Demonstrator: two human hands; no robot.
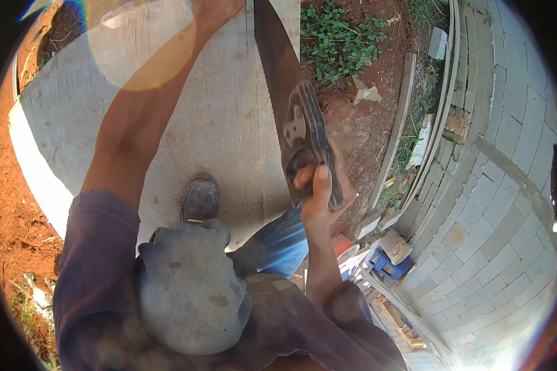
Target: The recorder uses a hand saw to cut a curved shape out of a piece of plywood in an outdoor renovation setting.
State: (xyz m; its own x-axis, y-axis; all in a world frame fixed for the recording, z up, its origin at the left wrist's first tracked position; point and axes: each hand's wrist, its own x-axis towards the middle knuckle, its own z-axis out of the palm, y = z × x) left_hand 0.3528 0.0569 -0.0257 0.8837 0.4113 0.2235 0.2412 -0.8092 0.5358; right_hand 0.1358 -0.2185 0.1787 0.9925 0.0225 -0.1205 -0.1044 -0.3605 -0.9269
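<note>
A wide pale board (204,105) fills much of the view beneath me. My left hand (220,11) is on its far part at the top edge of the picture, its fingers mostly cut off. My right hand (325,188) is wrapped round the dark handle of a handsaw (272,49). The toothed blade points away from me along the board's right edge; whether the teeth touch the wood I cannot tell. My left shoe (198,195) rests on the board, with my bent knee (195,287) below it.
Red soil (21,210) lies left of the board. Right of it are green weeds (340,40), long planks (390,130) and a grey block wall (507,204). At the lower right stand an orange bucket (343,247) and a blue plastic object (390,266).
</note>
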